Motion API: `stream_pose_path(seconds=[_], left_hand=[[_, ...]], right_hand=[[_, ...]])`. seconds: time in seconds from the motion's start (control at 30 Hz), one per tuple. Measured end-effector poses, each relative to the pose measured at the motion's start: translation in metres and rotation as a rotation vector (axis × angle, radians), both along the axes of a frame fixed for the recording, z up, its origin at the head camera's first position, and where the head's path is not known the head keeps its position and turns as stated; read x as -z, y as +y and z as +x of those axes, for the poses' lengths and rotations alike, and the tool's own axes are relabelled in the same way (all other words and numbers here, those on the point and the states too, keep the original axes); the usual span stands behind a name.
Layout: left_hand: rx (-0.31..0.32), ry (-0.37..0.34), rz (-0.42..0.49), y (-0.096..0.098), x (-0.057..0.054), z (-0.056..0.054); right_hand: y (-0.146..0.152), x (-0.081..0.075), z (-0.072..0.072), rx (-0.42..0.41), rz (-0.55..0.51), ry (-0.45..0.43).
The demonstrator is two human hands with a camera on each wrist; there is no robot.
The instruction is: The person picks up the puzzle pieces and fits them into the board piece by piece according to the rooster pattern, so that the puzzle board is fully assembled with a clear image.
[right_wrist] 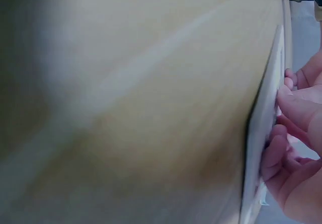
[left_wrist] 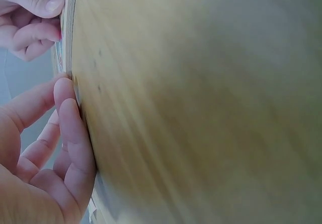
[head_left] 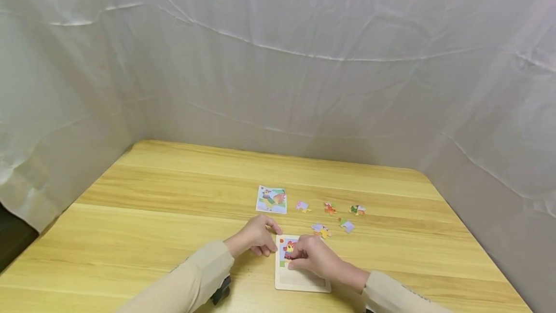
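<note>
A square wooden puzzle tray [head_left: 299, 286] lies on the table, with a colourful bird picture [head_left: 287, 247] built up in its upper left. My left hand [head_left: 257, 235] rests at the tray's left edge, its loosely bent fingertips touching the rim by the upper corner; in the left wrist view the left hand [left_wrist: 55, 148] shows those fingers against the tray's side. Over the picture, my right hand [head_left: 319, 258] pinches a puzzle piece [head_left: 287, 264] between thumb and bent fingers, hiding much of the tray's right half. The right wrist view has the right hand [right_wrist: 297, 138] low over the tray.
Several loose puzzle pieces [head_left: 347, 225] lie scattered beyond the tray, toward the right. A printed picture card [head_left: 271, 200] of a bird sits behind my left hand. The wooden table [head_left: 173, 197] is enclosed by pale hanging cloth [head_left: 278, 86].
</note>
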State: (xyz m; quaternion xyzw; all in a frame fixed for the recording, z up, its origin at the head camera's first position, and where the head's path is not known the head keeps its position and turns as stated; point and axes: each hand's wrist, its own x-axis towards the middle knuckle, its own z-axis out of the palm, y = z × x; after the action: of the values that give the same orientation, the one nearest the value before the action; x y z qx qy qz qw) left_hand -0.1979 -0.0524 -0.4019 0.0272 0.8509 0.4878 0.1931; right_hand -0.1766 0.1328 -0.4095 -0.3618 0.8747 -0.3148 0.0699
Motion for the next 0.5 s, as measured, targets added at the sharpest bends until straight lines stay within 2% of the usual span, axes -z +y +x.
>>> stream_pose_path(seconds=[0.17, 0.5], left_hand=[[-0.001, -0.003, 0.001, 0.0001, 0.0002, 0.0001], [0.003, 0.005, 0.005, -0.0001, -0.0013, 0.001]], right_hand=[[0.002, -0.0026, -0.0007, -0.034, 0.006, -0.004], [0.0025, -0.0023, 0.0017, -0.011, 0.003, -0.044]])
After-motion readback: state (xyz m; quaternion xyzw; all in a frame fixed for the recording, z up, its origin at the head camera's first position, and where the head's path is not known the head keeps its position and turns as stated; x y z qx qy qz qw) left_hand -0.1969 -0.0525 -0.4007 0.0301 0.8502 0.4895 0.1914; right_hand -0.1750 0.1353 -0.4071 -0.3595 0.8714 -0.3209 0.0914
